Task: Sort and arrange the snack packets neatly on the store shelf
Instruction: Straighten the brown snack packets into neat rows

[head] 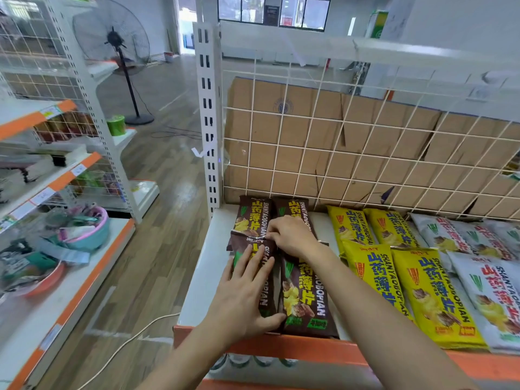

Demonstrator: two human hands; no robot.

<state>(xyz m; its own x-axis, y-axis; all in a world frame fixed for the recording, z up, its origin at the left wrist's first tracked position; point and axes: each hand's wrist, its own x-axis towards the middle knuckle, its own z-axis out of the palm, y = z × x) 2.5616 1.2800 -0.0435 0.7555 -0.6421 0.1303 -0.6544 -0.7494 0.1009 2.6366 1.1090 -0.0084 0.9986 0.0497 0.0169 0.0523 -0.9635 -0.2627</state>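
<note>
Alignment at shelf [197,277] left end | left hand [244,296] flat, pressing front brown packet [266,298] | right hand [291,235] pinches its top seam | advice: butt seam squarely against rear brown packet [249,218].

At the left edge of the shelf [202,266], dark brown packets [306,299] printed with yellow characters, white Latin letters and small green marks. Next toward the right, yellow packets [433,296] with blue characters and a red-orange emblem. Nearest the right edge, pale grey packets [489,280] with red characters and green stripes. White shelf surface, orange front lip [309,349]. Behind, cream wire grid [337,122] in squares over plain brown cardboard [309,153].
</note>
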